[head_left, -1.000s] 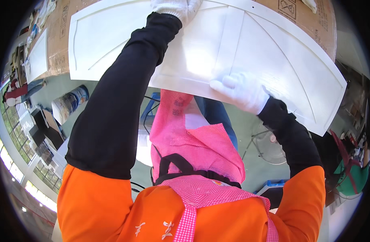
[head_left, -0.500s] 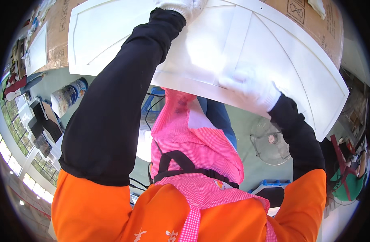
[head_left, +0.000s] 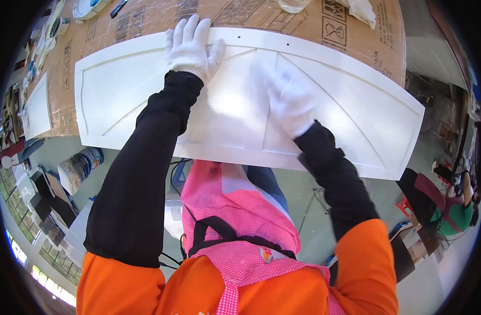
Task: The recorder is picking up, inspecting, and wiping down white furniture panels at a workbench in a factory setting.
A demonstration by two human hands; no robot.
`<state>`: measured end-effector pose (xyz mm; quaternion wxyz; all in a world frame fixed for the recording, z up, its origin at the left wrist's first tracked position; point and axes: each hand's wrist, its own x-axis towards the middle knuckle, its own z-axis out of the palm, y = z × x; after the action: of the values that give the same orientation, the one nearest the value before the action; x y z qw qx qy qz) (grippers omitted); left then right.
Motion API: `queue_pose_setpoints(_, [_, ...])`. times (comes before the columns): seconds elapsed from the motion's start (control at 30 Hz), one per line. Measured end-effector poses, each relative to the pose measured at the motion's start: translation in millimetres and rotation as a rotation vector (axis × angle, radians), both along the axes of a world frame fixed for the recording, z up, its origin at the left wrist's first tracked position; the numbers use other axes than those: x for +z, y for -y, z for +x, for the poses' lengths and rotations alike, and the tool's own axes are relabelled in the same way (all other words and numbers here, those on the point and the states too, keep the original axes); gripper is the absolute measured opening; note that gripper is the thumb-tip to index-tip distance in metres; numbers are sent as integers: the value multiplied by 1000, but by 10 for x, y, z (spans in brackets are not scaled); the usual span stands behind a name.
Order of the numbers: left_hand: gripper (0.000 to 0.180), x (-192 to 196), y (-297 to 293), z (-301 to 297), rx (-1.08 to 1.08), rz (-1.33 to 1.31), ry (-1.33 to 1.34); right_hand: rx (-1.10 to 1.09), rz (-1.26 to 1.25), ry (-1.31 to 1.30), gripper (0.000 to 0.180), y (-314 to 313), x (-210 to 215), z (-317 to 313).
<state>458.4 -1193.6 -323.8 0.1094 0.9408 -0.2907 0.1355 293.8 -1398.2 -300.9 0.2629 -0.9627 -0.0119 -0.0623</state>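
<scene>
White arched panel (head_left: pixel 146 100) lying flat on the cardboard-covered worktop (head_left: pixel 240 21). Left hand (head_left: pixel 190 47), gloved fingers spread, pins its far edge; right hand (head_left: pixel 287 100), blurred, fingers apparently flat, rubs the face. Surface wiping or sanding appears underway; next strokes likely need steady bracing.

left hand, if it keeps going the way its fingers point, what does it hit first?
Left hand lies flat on the white panel, fingers at its far edge. Straight on comes the bare cardboard sheet; nothing stands in that line, as far as visible.
</scene>
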Motion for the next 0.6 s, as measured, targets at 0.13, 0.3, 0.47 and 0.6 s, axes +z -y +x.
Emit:
queue_pose_setpoints(0.13, [59, 33, 89, -13, 3, 10, -33, -436, -21, 138, 31, -59, -13, 297])
queue_pose_setpoints(0.3, [59, 77, 59, -6, 14, 36, -65, -560, 5, 432, 29, 194, -222, -83])
queue_pose_setpoints(0.47, [58, 112, 82, -26, 3, 6, -56, -774, -61, 67, 35, 288, -122, -128])
queue_pose_setpoints(0.6, [58, 93, 79, -12, 6, 14, -67, -586, -254, 222, 28, -305, -93, 229])
